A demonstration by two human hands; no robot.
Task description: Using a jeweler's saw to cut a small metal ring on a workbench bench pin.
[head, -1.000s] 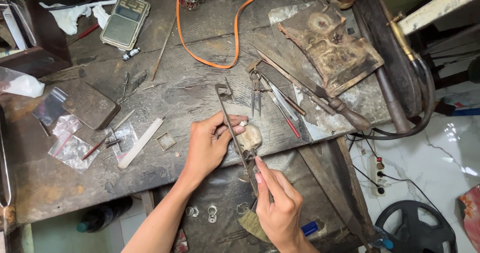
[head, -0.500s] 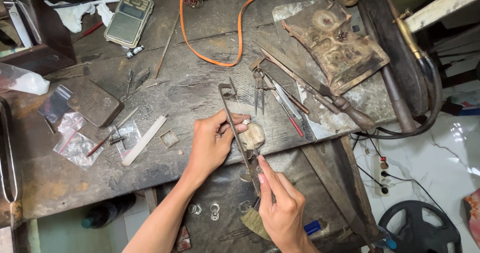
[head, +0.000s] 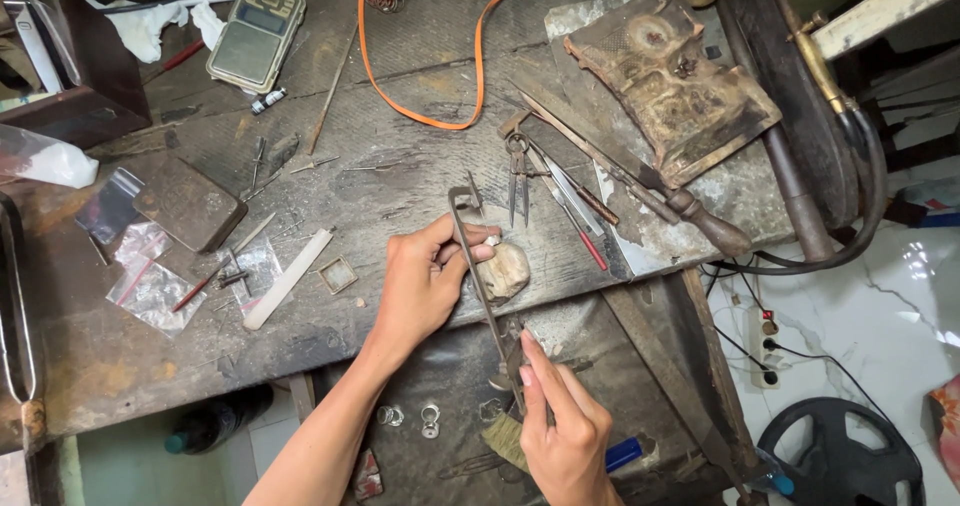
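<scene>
At the front edge of the worn counter (head: pixel 400 181), the left hand (head: pixel 425 281) pinches a small piece, too small to identify, against a pale rounded block (head: pixel 503 269) that juts over the edge. The right hand (head: pixel 560 426) is clenched on the lower end of a thin metal saw frame (head: pixel 480 276), which runs slantwise from near the wrist up past the left fingers, just beside the block. This looks like fine cutting or filing, mid-stroke. Any following stroke would call for a steady frame angle, light pressure, and left fingertips kept off the tool's path. Dividers (head: pixel 517 174) and files (head: pixel 575 201) lie just beyond the block, a pocket scale (head: pixel 255 34) and an orange strap (head: pixel 420 86) farther back, small rings (head: pixel 430 421) in the tray below.
</scene>
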